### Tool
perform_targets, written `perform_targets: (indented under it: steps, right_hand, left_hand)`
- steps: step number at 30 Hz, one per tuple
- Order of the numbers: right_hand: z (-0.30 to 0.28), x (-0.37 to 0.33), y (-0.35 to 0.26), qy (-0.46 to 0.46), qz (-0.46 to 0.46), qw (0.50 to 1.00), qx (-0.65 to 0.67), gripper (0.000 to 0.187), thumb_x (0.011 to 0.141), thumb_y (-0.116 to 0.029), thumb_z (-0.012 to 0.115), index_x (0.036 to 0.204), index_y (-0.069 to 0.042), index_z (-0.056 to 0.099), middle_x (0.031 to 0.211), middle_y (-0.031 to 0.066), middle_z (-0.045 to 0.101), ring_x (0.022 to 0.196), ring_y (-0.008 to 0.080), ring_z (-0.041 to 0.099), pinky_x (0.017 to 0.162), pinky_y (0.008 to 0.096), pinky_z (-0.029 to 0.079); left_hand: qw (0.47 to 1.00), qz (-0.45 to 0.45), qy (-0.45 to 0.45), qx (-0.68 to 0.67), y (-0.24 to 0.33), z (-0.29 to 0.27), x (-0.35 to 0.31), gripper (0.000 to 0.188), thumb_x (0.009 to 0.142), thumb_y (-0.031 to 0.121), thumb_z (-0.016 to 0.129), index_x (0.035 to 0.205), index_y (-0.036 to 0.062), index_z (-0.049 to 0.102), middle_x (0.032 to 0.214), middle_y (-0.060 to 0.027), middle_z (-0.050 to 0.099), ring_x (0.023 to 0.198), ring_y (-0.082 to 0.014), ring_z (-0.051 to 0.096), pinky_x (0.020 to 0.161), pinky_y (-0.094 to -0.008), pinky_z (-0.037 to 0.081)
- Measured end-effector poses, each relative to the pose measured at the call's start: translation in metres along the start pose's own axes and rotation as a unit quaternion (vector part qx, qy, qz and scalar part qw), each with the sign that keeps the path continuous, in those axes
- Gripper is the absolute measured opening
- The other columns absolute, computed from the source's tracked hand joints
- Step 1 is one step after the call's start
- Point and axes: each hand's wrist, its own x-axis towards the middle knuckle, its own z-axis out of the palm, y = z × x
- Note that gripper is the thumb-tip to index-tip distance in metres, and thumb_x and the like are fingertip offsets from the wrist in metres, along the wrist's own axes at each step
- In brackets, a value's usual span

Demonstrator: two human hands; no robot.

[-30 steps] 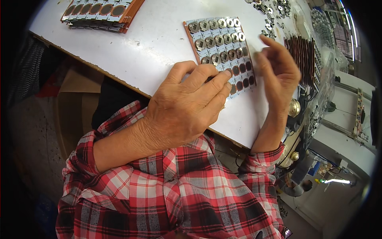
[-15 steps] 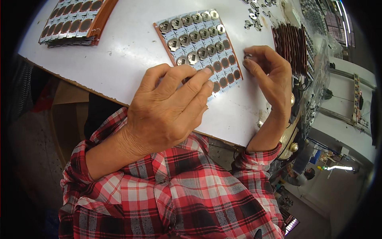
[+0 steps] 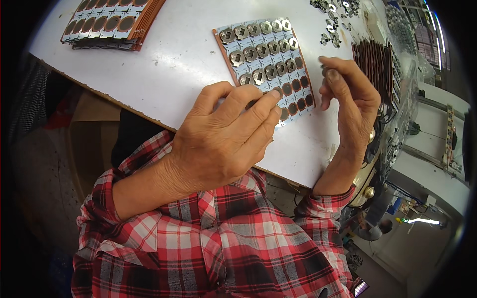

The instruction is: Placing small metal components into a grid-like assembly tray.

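Note:
A pale blue panel (image 3: 293, 111) with reddish-brown edges lies on the table, patterned with rows of dark round pads. Its far rows carry shiny metal coin-cell holders (image 3: 249, 53); the pads at the near right are bare. My left hand (image 3: 226, 134) rests palm down over the near left part of the panel, fingers bent and apart, fingertips touching it. Its thumb and the space beneath the palm are hidden. Just right of the panel, my right hand (image 3: 352, 94) is raised with thumb and forefinger close together; whatever sits between them is too small to tell.
A stack of similar panels (image 3: 106, 25) lies at the far left of the white table (image 3: 174, 44). Loose metal holders (image 3: 332, 30) are scattered at the far right. Beside them stands a row of brown-edged panels (image 3: 370, 62). The table's near edge (image 3: 114, 99) runs before me.
The panel, table and both hands appear farther right and slightly lower in view. My left hand keeps its place on the panel. My right hand has turned, showing more of its curled fingers.

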Motion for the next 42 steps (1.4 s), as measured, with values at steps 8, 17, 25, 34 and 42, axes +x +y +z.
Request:
perform_targets:
  steps: [8, 17, 25, 34, 42]
  right_hand:
    - [0.015, 0.005, 0.009, -0.004, -0.010, 0.996, -0.084, 0.025, 0.101, -0.004, 0.064, 0.125, -0.002, 0.071, 0.097, -0.0001, 0.067, 0.088, 0.0057, 0.060, 0.075, 0.0200, 0.049]
    - [0.019, 0.015, -0.003, -0.058, -0.067, 0.974, -0.208, 0.024, 0.098, 0.001, 0.063, 0.121, -0.003, 0.070, 0.098, 0.0002, 0.069, 0.086, 0.0076, 0.058, 0.081, 0.0242, 0.050]
    - [0.023, 0.018, 0.001, -0.011, -0.076, 0.983, -0.166, 0.039, 0.091, 0.009, 0.070, 0.128, 0.002, 0.062, 0.105, 0.0065, 0.070, 0.100, 0.0118, 0.067, 0.090, 0.0257, 0.055]
    - [0.018, 0.018, 0.017, 0.025, -0.064, 0.995, -0.069, 0.039, 0.088, 0.007, 0.077, 0.123, 0.003, 0.062, 0.104, 0.0072, 0.069, 0.097, 0.0122, 0.066, 0.090, 0.0254, 0.056]
    - [0.020, 0.018, 0.009, 0.008, -0.060, 0.994, -0.094, 0.030, 0.085, 0.009, 0.075, 0.113, 0.002, 0.067, 0.099, 0.0053, 0.072, 0.093, 0.0108, 0.068, 0.087, 0.0253, 0.055]
  left_hand:
    - [1.000, 0.000, -0.014, -0.009, -0.001, 0.001, -0.004, 0.044, 0.068, 0.016, 0.078, 0.110, 0.0010, 0.075, 0.127, -0.0095, 0.070, 0.108, -0.0255, 0.064, 0.090, -0.0421, 0.047]
    - [1.000, 0.004, 0.005, -0.012, -0.002, 0.005, -0.004, 0.043, 0.067, 0.016, 0.077, 0.107, -0.0010, 0.075, 0.124, -0.0104, 0.070, 0.107, -0.0259, 0.064, 0.087, -0.0411, 0.049]
    - [1.000, 0.005, 0.012, -0.007, -0.001, 0.006, -0.006, 0.042, 0.067, 0.016, 0.077, 0.106, -0.0010, 0.075, 0.122, -0.0102, 0.071, 0.107, -0.0254, 0.064, 0.088, -0.0413, 0.050]
    - [1.000, 0.007, 0.012, -0.005, -0.001, 0.006, -0.005, 0.041, 0.069, 0.016, 0.077, 0.107, -0.0007, 0.075, 0.122, -0.0093, 0.071, 0.108, -0.0251, 0.064, 0.088, -0.0412, 0.050]
    - [1.000, -0.005, 0.023, -0.021, -0.001, 0.006, -0.005, 0.038, 0.068, 0.011, 0.077, 0.103, -0.0010, 0.075, 0.118, -0.0096, 0.072, 0.105, -0.0252, 0.065, 0.085, -0.0409, 0.050]
